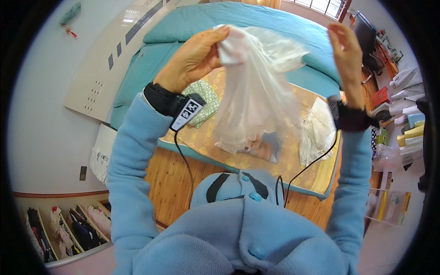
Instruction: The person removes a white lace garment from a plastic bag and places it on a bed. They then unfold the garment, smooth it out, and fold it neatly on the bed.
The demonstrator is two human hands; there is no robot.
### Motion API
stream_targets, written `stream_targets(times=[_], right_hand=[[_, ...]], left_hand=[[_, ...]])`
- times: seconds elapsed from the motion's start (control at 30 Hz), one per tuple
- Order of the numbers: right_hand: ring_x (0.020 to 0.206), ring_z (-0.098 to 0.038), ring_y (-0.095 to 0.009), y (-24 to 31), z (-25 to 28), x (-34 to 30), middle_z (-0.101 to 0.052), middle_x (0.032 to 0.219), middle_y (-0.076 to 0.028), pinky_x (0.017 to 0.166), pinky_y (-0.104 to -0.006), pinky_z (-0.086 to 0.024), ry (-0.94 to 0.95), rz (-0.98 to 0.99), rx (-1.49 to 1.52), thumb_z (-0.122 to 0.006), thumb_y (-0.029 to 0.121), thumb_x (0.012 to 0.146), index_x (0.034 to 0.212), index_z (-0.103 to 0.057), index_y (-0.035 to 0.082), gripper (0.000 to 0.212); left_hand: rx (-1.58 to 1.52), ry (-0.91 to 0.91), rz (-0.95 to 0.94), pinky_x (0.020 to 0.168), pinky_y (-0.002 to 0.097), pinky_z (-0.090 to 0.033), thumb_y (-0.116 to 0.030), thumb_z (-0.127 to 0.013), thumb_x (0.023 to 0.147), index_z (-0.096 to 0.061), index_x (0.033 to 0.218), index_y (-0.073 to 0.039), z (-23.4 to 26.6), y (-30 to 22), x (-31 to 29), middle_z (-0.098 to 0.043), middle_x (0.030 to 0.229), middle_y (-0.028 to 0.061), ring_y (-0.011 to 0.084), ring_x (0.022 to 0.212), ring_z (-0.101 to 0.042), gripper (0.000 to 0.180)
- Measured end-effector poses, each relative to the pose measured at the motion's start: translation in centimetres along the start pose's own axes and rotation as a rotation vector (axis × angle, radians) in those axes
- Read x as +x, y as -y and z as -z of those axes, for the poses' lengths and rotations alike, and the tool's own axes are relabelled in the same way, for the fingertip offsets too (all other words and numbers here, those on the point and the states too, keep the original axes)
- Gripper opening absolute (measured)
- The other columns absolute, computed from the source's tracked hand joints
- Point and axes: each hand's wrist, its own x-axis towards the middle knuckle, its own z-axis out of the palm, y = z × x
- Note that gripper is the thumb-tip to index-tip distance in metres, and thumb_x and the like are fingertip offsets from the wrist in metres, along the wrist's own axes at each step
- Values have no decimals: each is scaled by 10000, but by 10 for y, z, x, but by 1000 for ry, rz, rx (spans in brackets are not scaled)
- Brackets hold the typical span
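Observation:
My left hand [195,57] is raised and pinches the top of a sheer white garment [256,91] that hangs down in front of me over the bed. Higher on the right, my right hand [346,50] sits beside the far edge of the fabric; whether it grips the cloth I cannot tell. Both wrists wear black bands with cables. Under the hanging garment lie a folded green patterned cloth [206,101], a white lacy garment [316,130] and a small item with an orange-and-white animal picture [256,146], all on a yellow patterned mat [206,137].
The mat lies across a bed with a teal cover [247,20]. Wooden floor [174,178] runs below it. A drawer of folded clothes [68,229] is at lower left. Shelves with boxes and bags [403,114] stand on the right, a clear plastic bin [389,206] below them.

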Motion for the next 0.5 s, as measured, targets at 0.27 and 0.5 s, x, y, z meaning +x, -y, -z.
stream_targets(times=[0.27,0.5], right_hand=[[635,-605,-212,62,-51,-63,-623,693,-70,601,-322,-475,468,-168,16,-588,433,868,886,-646,12,425],[872,-565,-169,-59,94,-71,-611,967,-66,742,-323,-456,230,-349,-52,-599,296,889,1082,-593,9,346]], left_hand=[[-104,208,-184,910,309,-531,-231,-415,1004,-473,1246,31,-65,-26,19,-594,1137,168,229,1061,-600,362],[195,368,-26,938,375,-517,-249,-427,998,-499,1228,22,-11,-14,32,-583,1178,198,275,1099,-584,363]])
